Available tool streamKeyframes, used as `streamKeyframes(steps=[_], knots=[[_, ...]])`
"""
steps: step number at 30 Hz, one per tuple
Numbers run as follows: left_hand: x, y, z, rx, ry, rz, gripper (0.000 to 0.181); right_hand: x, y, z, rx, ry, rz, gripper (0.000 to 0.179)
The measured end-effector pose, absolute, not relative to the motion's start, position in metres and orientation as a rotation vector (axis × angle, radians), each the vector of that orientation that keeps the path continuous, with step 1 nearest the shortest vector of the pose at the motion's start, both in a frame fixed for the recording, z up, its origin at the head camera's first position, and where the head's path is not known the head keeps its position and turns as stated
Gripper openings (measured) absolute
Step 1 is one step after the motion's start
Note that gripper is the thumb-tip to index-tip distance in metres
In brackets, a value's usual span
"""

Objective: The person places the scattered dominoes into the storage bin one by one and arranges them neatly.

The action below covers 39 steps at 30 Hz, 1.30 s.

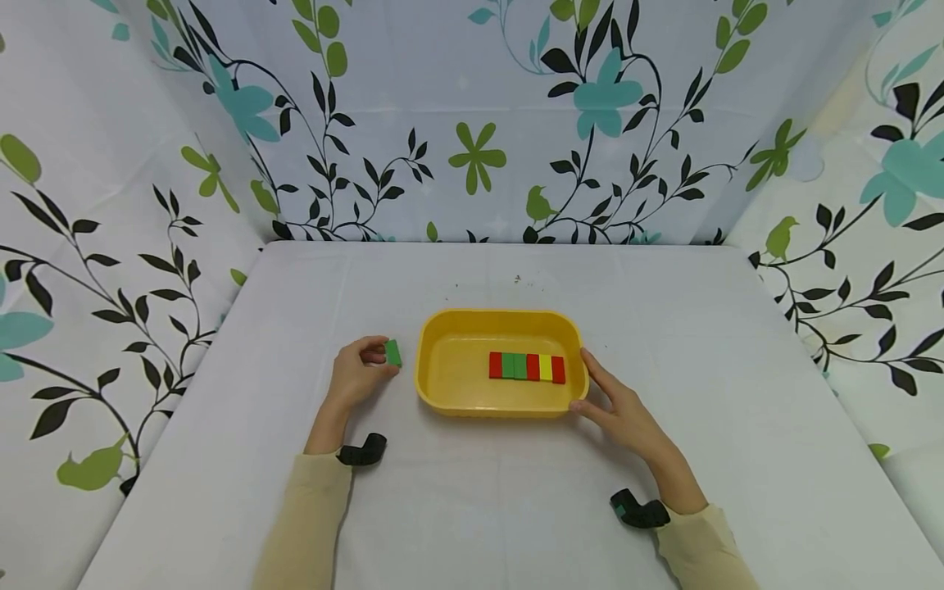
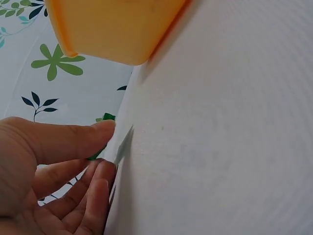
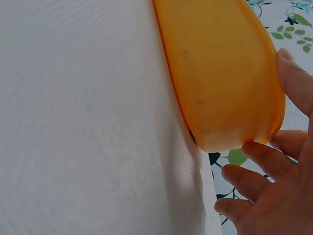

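Observation:
My left hand (image 1: pixel 357 373) pinches a small green block (image 1: pixel 393 353) between thumb and fingers, just left of the yellow tray (image 1: pixel 450 401). From the left wrist, only edges of that green block (image 2: pixel 108 117) show past the thumb. My right hand (image 1: pixel 623 414) holds the tray's near right corner, its thumb at the near rim and a finger along the right end. The right wrist view has the thumb (image 3: pixel 293 81) on the rim and fingertips against the outer wall. Inside the tray, toward its right, lies a row of several red, green and yellow blocks (image 1: pixel 527 367).
A white cloth covers the table (image 1: pixel 472 492). Patterned curtains with leaves and flowers (image 1: pixel 479 156) stand behind it and on both sides. A black wrist camera (image 1: pixel 363 451) sits on the left wrist, another black camera (image 1: pixel 640 510) on the right. Small dark specks (image 1: pixel 518 279) lie beyond the tray.

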<state>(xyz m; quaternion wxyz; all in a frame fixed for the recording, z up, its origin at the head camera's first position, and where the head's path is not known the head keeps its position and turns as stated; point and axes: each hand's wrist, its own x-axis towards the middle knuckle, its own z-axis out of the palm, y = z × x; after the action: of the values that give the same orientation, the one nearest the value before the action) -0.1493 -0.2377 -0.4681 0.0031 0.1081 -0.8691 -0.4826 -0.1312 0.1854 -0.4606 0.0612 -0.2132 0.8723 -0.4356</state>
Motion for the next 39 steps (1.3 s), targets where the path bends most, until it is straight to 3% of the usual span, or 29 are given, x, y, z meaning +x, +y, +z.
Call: streamKeyframes(steps=[9, 23, 39], knots=[[-0.146, -0.242, -0.444, 0.437, -2.360, -1.826, 0.054, -0.133, 0.186, -0.461, -0.643, 2.609, -1.343, 0.083], [-0.151, -0.213, -0.393, 0.205, -2.253, -1.940, 0.054, -0.131, 0.186, -0.459, -0.601, 2.601, -1.345, 0.083], [-0.169, -0.164, -0.397, 0.118, -2.464, -1.948, 0.050, -0.130, 0.186, -0.459, -0.623, 2.586, -1.365, 0.083]])
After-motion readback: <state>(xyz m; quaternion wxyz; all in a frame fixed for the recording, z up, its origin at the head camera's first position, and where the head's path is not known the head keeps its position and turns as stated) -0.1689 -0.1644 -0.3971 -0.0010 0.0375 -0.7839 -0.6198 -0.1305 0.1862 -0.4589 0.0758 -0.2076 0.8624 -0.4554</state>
